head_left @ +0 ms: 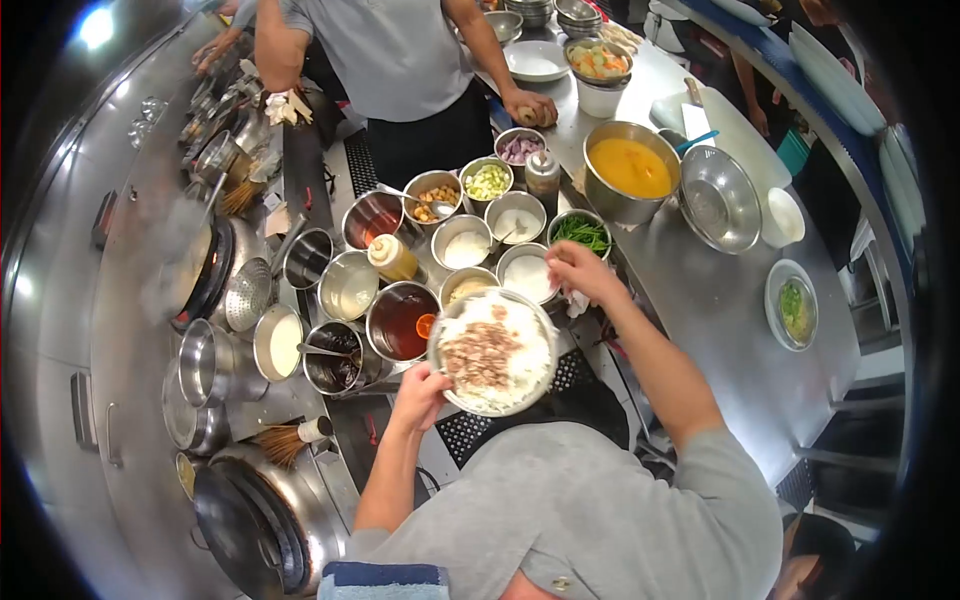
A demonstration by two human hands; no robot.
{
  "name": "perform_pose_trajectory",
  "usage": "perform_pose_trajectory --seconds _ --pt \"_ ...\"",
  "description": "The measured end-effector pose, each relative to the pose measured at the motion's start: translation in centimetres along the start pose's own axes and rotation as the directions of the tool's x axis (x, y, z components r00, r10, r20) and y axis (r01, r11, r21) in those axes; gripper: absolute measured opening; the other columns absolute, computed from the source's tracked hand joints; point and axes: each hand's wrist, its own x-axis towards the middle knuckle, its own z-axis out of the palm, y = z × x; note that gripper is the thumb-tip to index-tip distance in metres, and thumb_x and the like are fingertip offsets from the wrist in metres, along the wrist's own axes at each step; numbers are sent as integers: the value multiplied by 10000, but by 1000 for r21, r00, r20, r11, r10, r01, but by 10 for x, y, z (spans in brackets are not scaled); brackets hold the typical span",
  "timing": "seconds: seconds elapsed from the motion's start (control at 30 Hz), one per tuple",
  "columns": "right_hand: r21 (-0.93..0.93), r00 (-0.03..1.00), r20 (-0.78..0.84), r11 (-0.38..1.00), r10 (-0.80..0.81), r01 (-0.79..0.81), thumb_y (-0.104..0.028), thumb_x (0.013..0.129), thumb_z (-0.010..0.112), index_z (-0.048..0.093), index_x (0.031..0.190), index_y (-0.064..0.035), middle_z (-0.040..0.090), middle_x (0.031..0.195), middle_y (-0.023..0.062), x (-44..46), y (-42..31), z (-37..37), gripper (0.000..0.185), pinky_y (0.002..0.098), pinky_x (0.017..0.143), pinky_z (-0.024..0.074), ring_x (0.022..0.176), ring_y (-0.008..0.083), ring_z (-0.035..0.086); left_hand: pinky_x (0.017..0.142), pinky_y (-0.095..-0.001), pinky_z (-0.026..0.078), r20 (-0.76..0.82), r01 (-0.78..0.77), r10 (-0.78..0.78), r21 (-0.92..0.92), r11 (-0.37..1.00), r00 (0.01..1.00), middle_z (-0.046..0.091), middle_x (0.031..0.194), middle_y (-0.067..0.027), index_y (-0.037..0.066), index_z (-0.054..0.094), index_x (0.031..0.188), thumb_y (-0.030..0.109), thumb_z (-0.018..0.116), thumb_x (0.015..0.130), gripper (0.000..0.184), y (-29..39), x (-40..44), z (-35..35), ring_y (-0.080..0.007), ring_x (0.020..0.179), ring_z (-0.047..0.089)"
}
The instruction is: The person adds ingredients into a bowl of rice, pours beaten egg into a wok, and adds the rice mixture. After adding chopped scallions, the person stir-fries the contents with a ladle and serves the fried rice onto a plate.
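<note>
Head view is showing one steel bowl (553, 365) sitting in the left hand (420, 398), whose fingers are curling firmly round its rim at eight o'clock. The bowl is already carrying white rice (528, 345), with brown chopped pieces (480, 350) lying on top, apparently unmixed; what else may be left to add is not showing. Between one and two o'clock, the right hand (580, 275) is hovering with its fingers drawn together, and I cannot tell whether they are pinching anything. Around twelve o'clock, three pots of white granules (465, 247) are standing on the surface; one pot of chopped greens (580, 234) is standing at one, one pot of orange liquid (632, 165) is standing farther out that way, and one yellow squeeze bottle (393, 260) and one pot of dark red sauce (398, 325) are standing toward ten.
</note>
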Motion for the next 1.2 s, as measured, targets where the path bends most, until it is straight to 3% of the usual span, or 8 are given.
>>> perform_pose_trajectory --seconds 0.13,0.4,0.6,0.7,0.8,0.83,0.97,1.2 --pt "-638 790 -43 625 -612 449 -33 784 585 551 1181 -99 612 817 146 61 3 48 404 405 722 485 749 319 601 796 -326 518 -219 -185 141 -197 963 965 634 994 -140 -73 557 1022 -38 485 712 320 -12 -19 -30 -215 878 631" --pt "-704 711 597 182 -372 686 -89 760 622 622 1013 -120 588 834 106 122 -1 17 256 419 680 485 781 321 607 763 -343 524 -523 -391 225 -232 890 822 625 1019 -145 -79 551 1029 -41 476 722 319 -31 -44 -22 -229 891 625" --pt "-637 675 560 272 -480 722 -104 790 613 649 862 -69 627 836 101 131 -9 4 87 366 620 496 725 262 633 746 -329 520 -572 -398 161 -318 861 804 627 988 -139 -68 551 1016 -47 478 706 319 -48 -34 -1 -223 855 625" --pt "-565 882 75 709 -466 423 -129 846 583 620 871 -24 637 794 131 120 -11 -24 114 338 628 500 715 225 647 753 -339 522 -586 -404 163 -308 861 794 626 971 -143 -82 549 983 -50 480 705 288 -50 -28 6 -222 840 624" --pt "-80 931 -292 976 -218 203 -152 886 555 581 909 3 620 746 150 113 5 -32 159 329 621 487 700 207 640 761 -352 525 -598 -405 158 -306 861 786 623 969 -145 -85 546 968 -48 477 705 274 -54 -22 11 -227 851 622" --pt "112 923 -361 976 -134 185 -158 896 547 567 923 7 610 730 152 114 12 -32 168 328 613 479 691 202 634 789 -368 519 -574 -387 152 -312 868 804 617 1000 -152 -76 546 974 -45 469 708 278 -54 -19 11 -241 888 617" --pt "-421 858 -341 879 -383 225 -151 899 531 539 912 5 577 718 165 104 1 -18 156 388 621 454 721 292 609 853 -399 504 -537 -352 146 -303 886 831 604 1060 -163 -58 543 981 -41 452 716 281 -47 -13 12 -269 959 605" --pt "-656 729 -105 597 -677 461 -119 830 598 617 841 -29 631 838 141 98 2 -12 93 409 753 442 847 302 596 854 -385 505 -515 -374 199 -261 890 833 614 1043 -158 -69 545 1031 -48 438 729 321 -37 -6 17 -253 942 609"
